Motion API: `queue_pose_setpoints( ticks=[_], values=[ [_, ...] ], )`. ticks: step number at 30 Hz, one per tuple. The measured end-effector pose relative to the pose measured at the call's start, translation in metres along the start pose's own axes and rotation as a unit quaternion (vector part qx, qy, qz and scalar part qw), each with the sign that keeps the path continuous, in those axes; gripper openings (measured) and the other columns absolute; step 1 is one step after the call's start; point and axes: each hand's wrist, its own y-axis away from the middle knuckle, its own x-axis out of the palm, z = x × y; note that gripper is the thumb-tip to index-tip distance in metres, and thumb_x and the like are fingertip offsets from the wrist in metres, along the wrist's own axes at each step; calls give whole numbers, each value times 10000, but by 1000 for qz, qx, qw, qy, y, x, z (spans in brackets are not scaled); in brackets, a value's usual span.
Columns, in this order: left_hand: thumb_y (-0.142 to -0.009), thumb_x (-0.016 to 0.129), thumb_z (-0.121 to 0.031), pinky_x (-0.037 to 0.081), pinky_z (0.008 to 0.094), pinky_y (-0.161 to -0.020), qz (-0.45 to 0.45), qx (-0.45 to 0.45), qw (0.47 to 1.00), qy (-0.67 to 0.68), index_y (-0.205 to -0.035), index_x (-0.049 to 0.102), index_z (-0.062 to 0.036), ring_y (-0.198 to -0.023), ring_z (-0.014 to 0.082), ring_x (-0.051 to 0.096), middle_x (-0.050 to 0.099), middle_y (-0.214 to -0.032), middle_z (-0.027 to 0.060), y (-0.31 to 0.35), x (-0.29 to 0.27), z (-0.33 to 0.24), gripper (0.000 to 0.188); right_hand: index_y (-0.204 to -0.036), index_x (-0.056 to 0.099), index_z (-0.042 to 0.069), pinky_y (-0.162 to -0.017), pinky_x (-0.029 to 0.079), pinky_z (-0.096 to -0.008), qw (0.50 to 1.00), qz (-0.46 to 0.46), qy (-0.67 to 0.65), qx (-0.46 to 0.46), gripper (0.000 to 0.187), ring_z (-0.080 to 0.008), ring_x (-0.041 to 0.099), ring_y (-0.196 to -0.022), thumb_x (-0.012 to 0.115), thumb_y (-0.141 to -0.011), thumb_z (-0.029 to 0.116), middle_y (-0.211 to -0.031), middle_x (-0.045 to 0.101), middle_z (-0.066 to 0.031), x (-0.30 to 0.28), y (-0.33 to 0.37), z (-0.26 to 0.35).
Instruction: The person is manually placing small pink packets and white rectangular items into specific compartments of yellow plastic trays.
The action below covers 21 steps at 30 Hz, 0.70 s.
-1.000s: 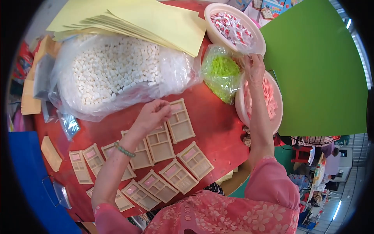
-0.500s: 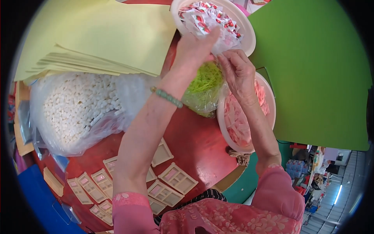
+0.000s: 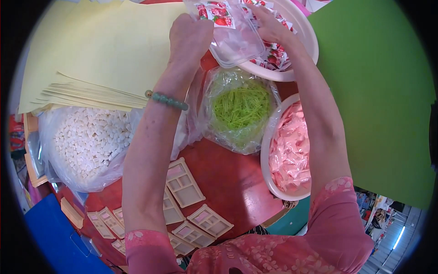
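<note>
My left hand (image 3: 190,39) is closed on the edge of a clear plastic bag (image 3: 237,48) at the top middle. Strawberry-printed packets (image 3: 221,17) show at the bag's upper part. My right hand (image 3: 271,27) reaches over a white bowl (image 3: 311,39) filled with more such packets, beside the bag. Its fingers look apart; their tips are partly hidden among packets and plastic. Below the hands lies an opened plastic bag of green shredded strips (image 3: 242,106).
A second bowl (image 3: 266,171) holds pink packets. On the left are a bag of small white pieces (image 3: 91,141) and a stack of yellow sheets (image 3: 105,50). Several compartmented cream trays (image 3: 185,182) lie on the red table (image 3: 223,182). A green board (image 3: 378,91) covers the right.
My left hand has moved left and up, and my right hand has moved up into the bowl of strawberry packets. The clear bag now hangs spread between them, uncovering the green strips.
</note>
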Motion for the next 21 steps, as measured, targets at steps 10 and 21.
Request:
queue_pose_setpoints(
  ticks=[10,21],
  values=[
    [-808,648,-159,486,322,-694,-39,-15,998,41,-1014,644,57,-820,149,635,671,-903,83,-17,3,2,298,-1287,613,61,-934,503,-348,955,179,117,203,675,-268,655,-1059,804,-679,286,-1120,686,-169,27,-34,11],
    [-819,567,-99,513,492,-854,-102,43,983,-149,-1080,513,118,-993,480,643,636,-1021,364,-14,46,-27,344,-1125,692,22,-648,530,-277,905,35,-114,407,357,-130,681,-751,742,-785,117,-947,725,-67,-42,-5,7]
  ],
)
